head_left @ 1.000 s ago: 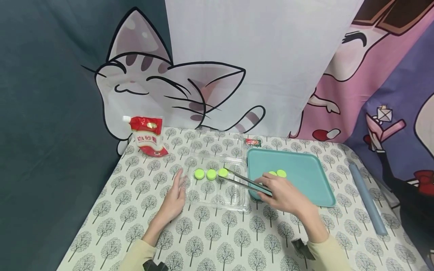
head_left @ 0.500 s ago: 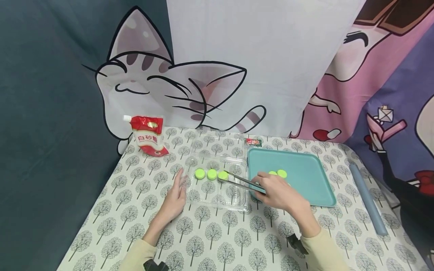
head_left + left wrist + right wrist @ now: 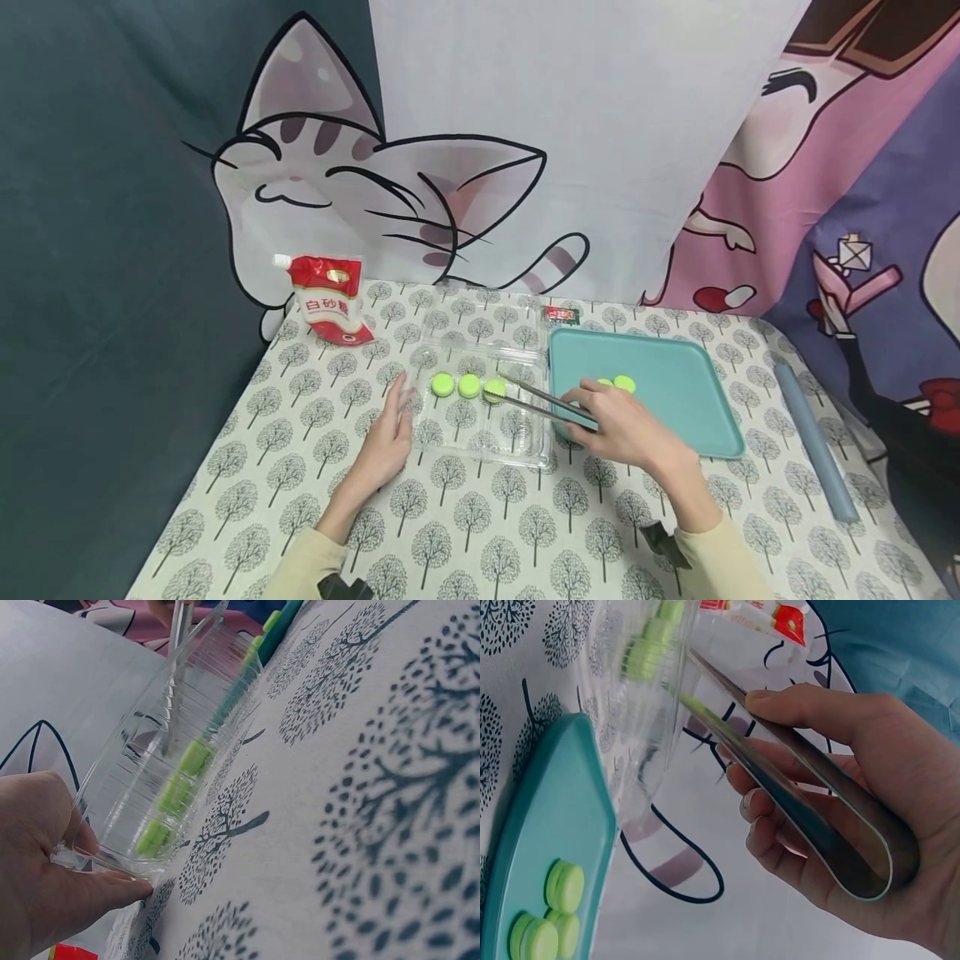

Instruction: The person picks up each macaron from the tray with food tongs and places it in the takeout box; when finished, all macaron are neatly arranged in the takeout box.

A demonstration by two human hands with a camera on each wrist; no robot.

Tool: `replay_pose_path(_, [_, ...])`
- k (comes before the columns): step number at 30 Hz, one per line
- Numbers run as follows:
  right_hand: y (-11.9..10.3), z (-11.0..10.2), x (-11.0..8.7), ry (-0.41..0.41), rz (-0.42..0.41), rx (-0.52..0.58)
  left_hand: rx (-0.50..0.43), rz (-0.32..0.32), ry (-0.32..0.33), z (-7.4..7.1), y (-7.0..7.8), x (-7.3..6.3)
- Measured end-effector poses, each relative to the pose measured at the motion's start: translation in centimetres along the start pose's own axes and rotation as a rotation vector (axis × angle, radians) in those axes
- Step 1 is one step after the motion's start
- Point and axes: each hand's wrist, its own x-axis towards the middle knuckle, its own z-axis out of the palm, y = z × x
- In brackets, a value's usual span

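Head view: right of the clear box lies a teal tray. The left hand grips the box's left wall; the right hand holds tongs, tips parted at the box's rightmost green macaron, probably light and brittle, best pinched softly by opposite sides.

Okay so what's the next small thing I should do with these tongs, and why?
I'd probably lift the tongs clear of the box: their tips stand apart, three green macarons sit in a row inside, and other macarons lie on the tray.
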Motion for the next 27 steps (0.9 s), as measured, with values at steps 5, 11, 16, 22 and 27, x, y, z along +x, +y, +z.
replay_pose_path(5, [0.5,-0.4,-1.0,0.058,-0.021,0.025,-0.001,0.0,-0.001,0.0,0.0,0.0])
replay_pose_path(11, [1.2,-1.0,-2.4,0.119,0.007,0.046,0.008,0.001,0.001,0.0,0.0,-0.1])
replay_pose_path(16, [1.9,-1.4,-3.5,0.174,0.032,0.061,0.006,-0.001,0.001,0.0,0.0,0.0])
replay_pose_path(22, [2.8,-1.7,-5.0,0.242,0.039,0.066,-0.001,0.001,-0.002,0.0,0.1,-0.1])
replay_pose_path(27, [3.5,-2.0,-6.0,0.29,0.047,0.044,-0.005,-0.003,-0.004,0.0,0.1,-0.1])
